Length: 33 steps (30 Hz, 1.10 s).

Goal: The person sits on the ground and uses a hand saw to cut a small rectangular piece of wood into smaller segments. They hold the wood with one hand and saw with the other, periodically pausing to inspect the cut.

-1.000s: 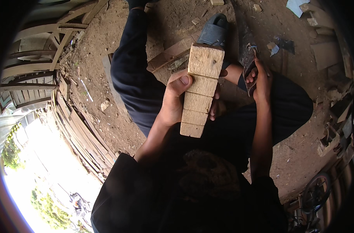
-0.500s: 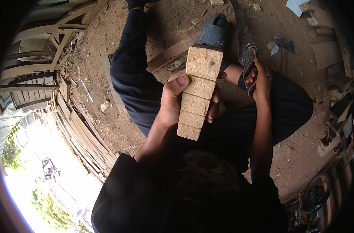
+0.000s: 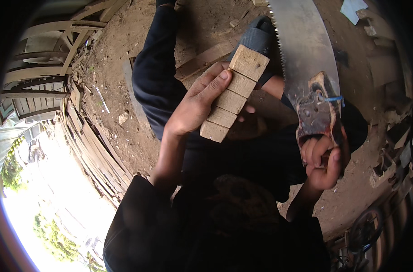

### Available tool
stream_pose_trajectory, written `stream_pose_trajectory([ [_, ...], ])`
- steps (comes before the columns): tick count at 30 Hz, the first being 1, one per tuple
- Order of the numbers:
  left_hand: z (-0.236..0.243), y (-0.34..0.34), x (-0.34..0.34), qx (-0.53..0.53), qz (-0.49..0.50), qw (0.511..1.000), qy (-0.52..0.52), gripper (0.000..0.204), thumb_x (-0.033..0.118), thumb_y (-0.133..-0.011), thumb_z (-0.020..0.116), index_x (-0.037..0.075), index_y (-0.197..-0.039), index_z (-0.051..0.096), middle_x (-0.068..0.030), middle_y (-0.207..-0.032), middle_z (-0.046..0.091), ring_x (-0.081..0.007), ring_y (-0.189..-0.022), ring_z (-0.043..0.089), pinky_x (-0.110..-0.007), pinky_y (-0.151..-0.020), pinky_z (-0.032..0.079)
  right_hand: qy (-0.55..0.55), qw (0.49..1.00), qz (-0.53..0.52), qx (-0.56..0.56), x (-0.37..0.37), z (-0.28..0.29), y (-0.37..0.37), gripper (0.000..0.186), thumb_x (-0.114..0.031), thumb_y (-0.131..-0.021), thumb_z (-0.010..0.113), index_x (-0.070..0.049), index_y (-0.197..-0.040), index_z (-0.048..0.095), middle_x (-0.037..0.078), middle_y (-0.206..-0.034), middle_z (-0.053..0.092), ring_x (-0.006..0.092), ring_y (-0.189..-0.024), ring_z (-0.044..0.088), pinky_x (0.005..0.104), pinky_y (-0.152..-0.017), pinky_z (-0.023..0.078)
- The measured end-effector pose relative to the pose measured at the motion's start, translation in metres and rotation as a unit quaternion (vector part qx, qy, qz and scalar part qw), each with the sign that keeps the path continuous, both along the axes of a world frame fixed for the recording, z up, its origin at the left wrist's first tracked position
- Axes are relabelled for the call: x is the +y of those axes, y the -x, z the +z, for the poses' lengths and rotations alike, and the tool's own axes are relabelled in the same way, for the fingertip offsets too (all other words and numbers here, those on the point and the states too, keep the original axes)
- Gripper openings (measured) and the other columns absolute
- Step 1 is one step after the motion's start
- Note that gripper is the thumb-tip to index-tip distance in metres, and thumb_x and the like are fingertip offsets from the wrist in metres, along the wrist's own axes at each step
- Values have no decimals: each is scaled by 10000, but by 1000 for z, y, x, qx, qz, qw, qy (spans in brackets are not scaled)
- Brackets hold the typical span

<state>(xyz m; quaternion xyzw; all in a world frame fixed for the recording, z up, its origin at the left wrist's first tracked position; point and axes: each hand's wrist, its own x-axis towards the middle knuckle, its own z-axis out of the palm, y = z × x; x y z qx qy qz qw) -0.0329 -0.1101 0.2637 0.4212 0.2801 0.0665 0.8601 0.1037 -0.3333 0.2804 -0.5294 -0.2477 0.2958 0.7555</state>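
Note:
My left hand (image 3: 198, 97) is closed around a block of wood (image 3: 235, 94), its thumb lying on the top face. Several straight cuts or lines run across the block, splitting that face into sections. The block tilts, its upper end toward the right. My right hand (image 3: 325, 159) grips a handsaw (image 3: 306, 41) by its worn dark handle (image 3: 319, 111), which has a blue tie on it. The wide blade points away from me, flat side showing, with its teeth along the left edge. Saw and block are apart. The fingers under the block are partly hidden.
My foot in a dark slide sandal (image 3: 256, 36) rests beyond the block. A wooden plank (image 3: 205, 61) lies on the dirt floor (image 3: 111, 90). Stacked boards (image 3: 91, 145) line the left side, wood scraps (image 3: 385, 167) the right. A bicycle wheel (image 3: 366, 229) stands at lower right.
The saw has come up from low beside my right leg, its blade now broad in view. My left hand has tilted the block to the right and shifted its lower end left and up.

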Motion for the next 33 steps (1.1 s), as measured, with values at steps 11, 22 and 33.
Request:
stream_pose_trajectory([
  [11,-13,6,22,142,-122,892,-412,799,297,-589,912,-45,-1173,487,-213,-1120,628,-292,-1096,615,-350,-923,483,91,991,79,-59,-3,-3,14,312,-41,-915,526,84,-1192,457,183,-864,540,207,-705,572,264,-601,521],
  [22,-8,10,26,232,-125,848,-460,552,150,-642,753,-23,-1144,601,-230,-853,676,-336,-866,689,-392,-784,531,154,980,102,-79,20,-1,19,484,-120,-848,581,166,-1233,516,243,-1063,669,201,-830,677,280,-743,529],
  [33,-22,10,24,287,-132,750,-581,485,277,-706,770,-24,-1044,596,-235,-775,658,-399,-819,656,-459,-744,535,209,966,144,-52,35,15,21,499,-132,-867,583,146,-1274,505,166,-979,683,106,-735,626,225,-681,489],
])
